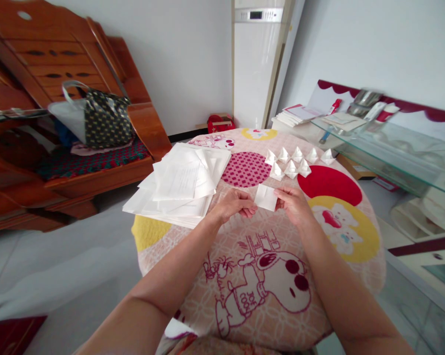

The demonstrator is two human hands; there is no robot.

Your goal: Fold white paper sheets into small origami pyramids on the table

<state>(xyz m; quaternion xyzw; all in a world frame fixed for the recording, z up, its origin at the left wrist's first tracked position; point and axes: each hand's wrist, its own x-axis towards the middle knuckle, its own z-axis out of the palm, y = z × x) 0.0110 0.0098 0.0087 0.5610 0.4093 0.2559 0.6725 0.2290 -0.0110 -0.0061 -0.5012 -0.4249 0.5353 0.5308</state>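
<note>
A small white square of folded paper (266, 197) is held just above the table, with a crease running across it. My right hand (293, 204) pinches its right edge between thumb and fingers. At the paper's lower left edge, the curled fingertips of my left hand (238, 203) close on it; their exact grip is partly hidden. Beyond my hands stand several small pointed folded-paper shapes (291, 169), set in two rows. To the left of my left hand lies a loose pile of white paper sheets (178, 180), some with faint print.
A patterned cloth (244, 246) covers the round table. At the right is a glass shelf (400, 153) holding papers and small items. A wooden bench (141, 128) with a dotted bag (106, 118) stands at the left; a tall white cabinet unit (255, 69) is behind.
</note>
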